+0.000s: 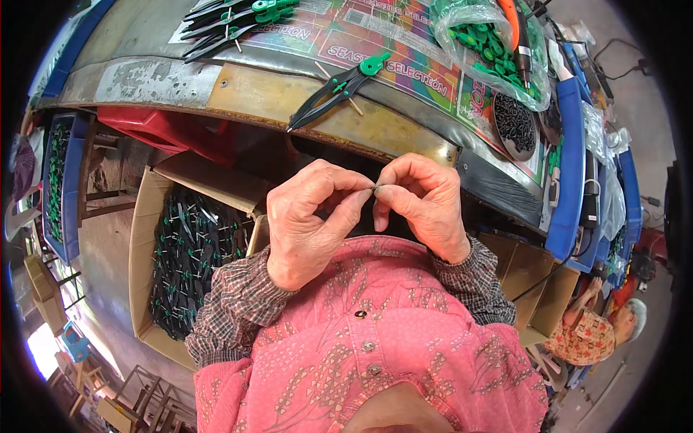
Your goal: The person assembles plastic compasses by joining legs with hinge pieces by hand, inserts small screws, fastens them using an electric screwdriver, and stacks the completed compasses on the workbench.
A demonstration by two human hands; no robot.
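Black-and-green plastic clamp-like tool (352, 78) lies on the table (249, 86) near its front edge. Left hand (314, 216) and right hand (426, 206), nearer the body, meet at the fingertips, each grip a narrow pinch; cannot tell if anything sits between. Cardboard box (142, 238), left, holds similar pieces (195, 260).

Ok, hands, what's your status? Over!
Left hand, right hand: pinching, tips together; anything held too small to tell. Black-green clip: on table, beyond hands. Table edge between.
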